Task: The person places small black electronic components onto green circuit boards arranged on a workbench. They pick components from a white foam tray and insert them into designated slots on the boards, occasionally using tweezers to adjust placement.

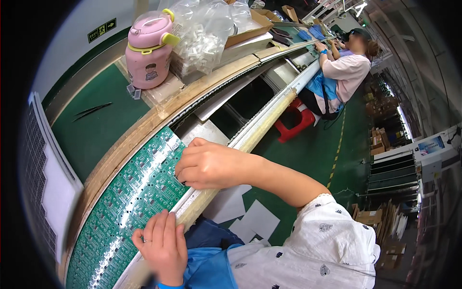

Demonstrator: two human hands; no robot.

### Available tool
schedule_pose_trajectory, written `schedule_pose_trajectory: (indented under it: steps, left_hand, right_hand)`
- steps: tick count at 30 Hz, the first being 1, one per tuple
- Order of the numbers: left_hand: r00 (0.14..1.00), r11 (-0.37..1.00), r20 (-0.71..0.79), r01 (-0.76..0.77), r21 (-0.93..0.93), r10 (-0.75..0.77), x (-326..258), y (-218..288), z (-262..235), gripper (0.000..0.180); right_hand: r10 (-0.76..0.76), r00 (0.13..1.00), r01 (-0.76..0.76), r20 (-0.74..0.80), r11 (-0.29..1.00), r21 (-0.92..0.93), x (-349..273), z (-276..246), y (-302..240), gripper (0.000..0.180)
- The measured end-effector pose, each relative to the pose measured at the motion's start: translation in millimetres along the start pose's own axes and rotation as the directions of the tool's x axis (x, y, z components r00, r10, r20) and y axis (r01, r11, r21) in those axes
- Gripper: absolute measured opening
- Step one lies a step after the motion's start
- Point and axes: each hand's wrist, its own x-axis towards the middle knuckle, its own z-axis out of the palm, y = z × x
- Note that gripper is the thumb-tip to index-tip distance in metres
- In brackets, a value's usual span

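Observation:
A long green circuit board panel [126,190], full of small parts, lies along the rails in front of me. My right hand [207,164] is over its far end, fingers curled down and pinched together. A tiny dark spot shows by those fingertips, but whatever they hold, if anything, is too hidden to name. Nearer to me, my left hand [161,245] rests at the panel's near edge, by the pale rail [192,204], with its fingers stretched out and a ring on one. Nothing shows in the left hand.
Black tweezers [92,111] lie on the green mat beyond the wooden rail [126,137]. A pink bottle [148,53] and a clear bag of white parts [199,45] stand farther back. A co-worker [344,72] sits up the line near a red stool [294,123].

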Motion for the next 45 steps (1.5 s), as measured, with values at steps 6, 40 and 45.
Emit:
schedule_pose_trajectory:
  steps: [6, 40, 45]
  left_hand:
    - [1.000, 1.000, -0.003, 0.002, -0.013, -0.002, 3.4, 2.3, -0.9, 0.027]
    - [0.990, 0.994, -0.125, 0.049, -0.102, -0.062, -5.0, -6.4, 6.6, 0.032]
    - [0.990, 0.993, -0.129, 0.049, -0.103, -0.062, -6.5, -7.1, 7.3, 0.032]
  right_hand:
    - [-0.032, 0.999, 0.033, 0.016, 0.998, -0.047, 0.3, -3.9, 1.2, 0.009]
    - [0.040, 0.995, -0.035, 0.092, 0.998, -0.053, 17.5, -12.3, -8.3, 0.022]
    - [0.046, 0.993, -0.041, 0.104, 0.998, -0.046, 18.8, -12.9, -9.6, 0.022]
